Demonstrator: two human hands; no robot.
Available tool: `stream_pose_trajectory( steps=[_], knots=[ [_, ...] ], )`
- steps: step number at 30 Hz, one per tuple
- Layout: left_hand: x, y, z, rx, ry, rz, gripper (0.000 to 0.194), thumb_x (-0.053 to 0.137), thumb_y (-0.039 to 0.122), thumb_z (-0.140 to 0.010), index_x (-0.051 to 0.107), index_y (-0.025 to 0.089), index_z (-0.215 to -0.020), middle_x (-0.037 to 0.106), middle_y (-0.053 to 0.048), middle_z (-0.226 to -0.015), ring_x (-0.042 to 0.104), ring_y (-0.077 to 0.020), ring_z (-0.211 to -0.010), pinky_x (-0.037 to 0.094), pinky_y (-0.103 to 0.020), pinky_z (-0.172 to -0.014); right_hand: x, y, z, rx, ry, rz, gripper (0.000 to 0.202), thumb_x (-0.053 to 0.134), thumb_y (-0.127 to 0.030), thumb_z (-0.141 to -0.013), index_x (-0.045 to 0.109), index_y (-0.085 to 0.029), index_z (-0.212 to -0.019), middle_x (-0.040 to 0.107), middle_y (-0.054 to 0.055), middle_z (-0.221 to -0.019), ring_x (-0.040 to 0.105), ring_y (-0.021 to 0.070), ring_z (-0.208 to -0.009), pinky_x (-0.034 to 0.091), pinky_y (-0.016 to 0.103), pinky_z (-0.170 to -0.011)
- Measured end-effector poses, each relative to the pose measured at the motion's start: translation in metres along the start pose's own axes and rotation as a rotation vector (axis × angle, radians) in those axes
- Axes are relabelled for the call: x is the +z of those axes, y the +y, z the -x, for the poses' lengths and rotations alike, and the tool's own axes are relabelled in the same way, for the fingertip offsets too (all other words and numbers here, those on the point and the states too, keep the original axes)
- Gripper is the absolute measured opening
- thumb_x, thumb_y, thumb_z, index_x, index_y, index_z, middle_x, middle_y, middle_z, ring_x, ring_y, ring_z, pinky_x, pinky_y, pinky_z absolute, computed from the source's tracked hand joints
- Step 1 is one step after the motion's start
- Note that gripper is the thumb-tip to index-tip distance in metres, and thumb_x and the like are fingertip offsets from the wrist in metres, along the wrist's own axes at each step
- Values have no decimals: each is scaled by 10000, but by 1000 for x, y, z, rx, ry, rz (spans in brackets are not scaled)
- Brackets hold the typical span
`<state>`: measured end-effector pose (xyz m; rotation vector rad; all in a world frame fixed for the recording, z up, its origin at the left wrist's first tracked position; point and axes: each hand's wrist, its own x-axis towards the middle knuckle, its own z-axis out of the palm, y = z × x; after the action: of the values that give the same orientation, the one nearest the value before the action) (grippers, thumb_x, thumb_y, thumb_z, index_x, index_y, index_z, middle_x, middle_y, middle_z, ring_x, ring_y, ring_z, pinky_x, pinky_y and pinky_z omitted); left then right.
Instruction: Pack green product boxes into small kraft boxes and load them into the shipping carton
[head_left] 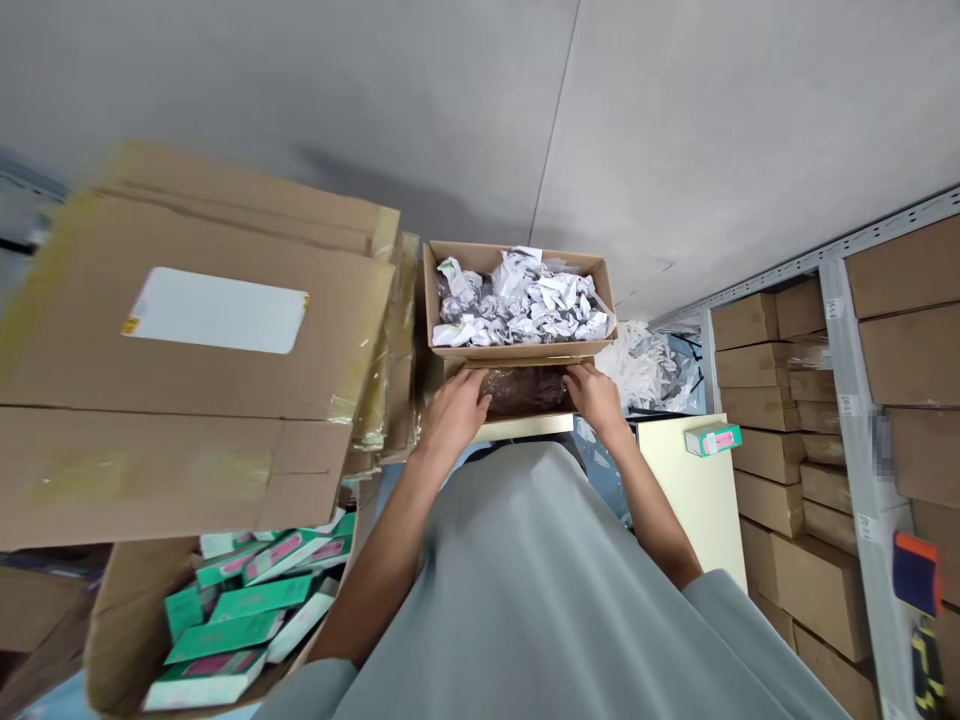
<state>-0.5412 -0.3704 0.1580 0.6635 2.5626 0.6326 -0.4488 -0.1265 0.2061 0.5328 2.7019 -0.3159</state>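
A long open cardboard box (514, 412) lies close in front of my body, with something dark brown in clear plastic (525, 390) inside. My left hand (454, 408) is at the box's left end, its fingers bent over the edge and its thumb turned inward. At the right end, my right hand (596, 397) curls its fingers in the same way over that edge. Both hands look closed on the box, though some fingertips are hidden. Just beyond stands another open cardboard box (517, 350), filled with crumpled white paper (529, 300).
Flattened cardboard (202, 390) is stacked at left, above a large carton (127, 610) of green-and-white packets (240, 600). One green packet (712, 440) lies on a cream surface (686, 500) at right. Shelving (847, 380) with boxes stands beyond. A grey wall (420, 110) closes the front.
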Motion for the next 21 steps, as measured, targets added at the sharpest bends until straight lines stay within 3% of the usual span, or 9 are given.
stream_pose_trajectory(
  steps=[5,11,14,21],
  knots=[
    [-22,4,-7,-14,84,87,340,597,262,-1081,753,220,-1380,801,-111,-1404,796,-316,-1215,623,-419,-1073,-33,-12,-24,-44,165,-78,364,484,-318,-1204,767,-234,-1417,797,113,-1344,789,268,-1138,585,338,-972],
    [-44,11,-29,-25,273,96,364,547,301,-1098,765,218,-1377,785,-134,-1386,767,-346,-1230,602,-454,-1089,-63,-39,-68,-90,147,-49,407,477,-298,-1190,709,-215,-1513,730,149,-1450,764,306,-1190,580,375,-1015],
    [-48,6,-45,-81,348,35,380,587,339,-1084,767,215,-1395,771,-175,-1353,718,-406,-1294,590,-524,-1119,-68,-53,-88,-128,135,-23,422,486,-275,-1184,662,-206,-1561,678,164,-1522,723,328,-1304,586,398,-1057],
    [-43,1,-82,-140,232,-25,401,608,289,-1046,767,186,-1399,751,-224,-1329,708,-457,-1270,602,-580,-1076,-53,-78,-147,-152,44,50,317,628,-260,-1130,734,-162,-1412,730,196,-1457,697,358,-1351,610,458,-1109]
  ],
)
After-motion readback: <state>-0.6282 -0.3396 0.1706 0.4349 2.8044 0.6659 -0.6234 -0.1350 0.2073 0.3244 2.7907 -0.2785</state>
